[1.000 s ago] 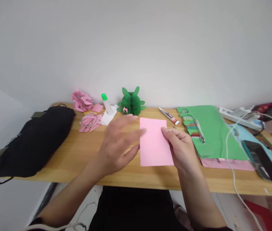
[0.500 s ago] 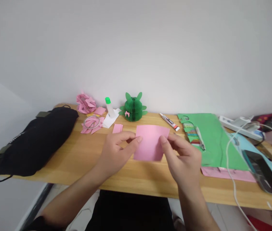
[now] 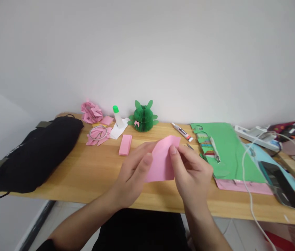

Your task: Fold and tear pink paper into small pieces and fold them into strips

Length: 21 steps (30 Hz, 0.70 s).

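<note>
A piece of pink paper (image 3: 160, 162) is held up between my two hands above the front of the table, its upper part bending. My right hand (image 3: 193, 169) pinches its right edge between thumb and fingers. On the other side, my left hand (image 3: 135, 174) has its fingers behind the sheet and its thumb at the left edge. A small stack of pink paper strips (image 3: 125, 145) lies just beyond my left hand. Farther back stands a green honeycomb paper figure (image 3: 143, 118) with leaf-shaped pieces and a little pink bow (image 3: 136, 123).
At the left are a black bag (image 3: 35, 153), crumpled pink paper (image 3: 91, 112), a tape ring (image 3: 98, 132) and a glue stick (image 3: 118, 118). Rightward lie a glue tube (image 3: 182, 132), green sheets (image 3: 233, 153) with a pen-like tool (image 3: 215, 149), a phone (image 3: 281, 184), a white cable (image 3: 250, 205) and a power strip (image 3: 257, 137).
The pink paper went from flat to bent and turned. My left hand shifted lower with its fingers behind the sheet, uncovering more of the strip stack. The view moved slightly.
</note>
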Available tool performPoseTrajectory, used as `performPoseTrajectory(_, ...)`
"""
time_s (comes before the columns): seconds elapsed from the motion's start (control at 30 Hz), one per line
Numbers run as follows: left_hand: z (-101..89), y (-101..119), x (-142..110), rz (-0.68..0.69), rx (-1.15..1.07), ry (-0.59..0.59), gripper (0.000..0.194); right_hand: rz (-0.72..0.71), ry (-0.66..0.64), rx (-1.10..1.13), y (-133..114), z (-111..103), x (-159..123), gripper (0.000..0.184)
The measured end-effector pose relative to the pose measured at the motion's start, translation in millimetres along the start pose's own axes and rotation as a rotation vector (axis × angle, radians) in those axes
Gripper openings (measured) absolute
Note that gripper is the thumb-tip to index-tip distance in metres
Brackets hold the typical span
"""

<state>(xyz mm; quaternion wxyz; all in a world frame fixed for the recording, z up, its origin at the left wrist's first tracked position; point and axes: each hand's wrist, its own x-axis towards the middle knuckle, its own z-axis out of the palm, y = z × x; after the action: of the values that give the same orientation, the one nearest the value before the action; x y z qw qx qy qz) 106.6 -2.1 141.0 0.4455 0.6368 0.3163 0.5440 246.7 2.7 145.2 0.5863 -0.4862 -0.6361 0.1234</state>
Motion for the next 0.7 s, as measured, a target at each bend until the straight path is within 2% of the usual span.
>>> performPoseTrajectory(0.1,2.4,-0.2,1.0,-0.013,0.056,0.077,0.033,-0.082,0.029,-0.060,-0.9,0.2,-3.9,0.020)
performPoseTrajectory(0.23,9.5,1.1,5.9,-0.122,0.070,0.163,0.027,-0.280,0.099,-0.217,-4.0,1.8,-8.2,0.042)
performPoseTrajectory(0.3,14.0,2.2,8.1,-0.145,0.036,0.165,0.027,-0.312,0.131,-0.263,-5.3,3.0,-9.3,0.049)
performPoseTrajectory(0.4,20.5,3.3,9.2,-0.179,-0.102,0.086,0.037,-0.347,0.149,-0.252,-7.3,4.7,-9.6,0.052)
performPoseTrajectory(0.5,25.5,3.0,9.0,-0.213,-0.196,0.048,0.044,-0.368,0.083,-0.148,-9.3,5.0,-9.1,0.048)
performPoseTrajectory(0.6,27.4,1.9,9.0,-0.236,-0.244,0.065,0.043,-0.362,-0.039,-0.026,-9.5,2.2,-10.3,0.048)
performPoseTrajectory(0.7,25.6,-0.2,9.0,-0.324,-0.358,0.066,0.039,-0.306,-0.116,0.101,-8.7,-2.9,-13.5,0.051)
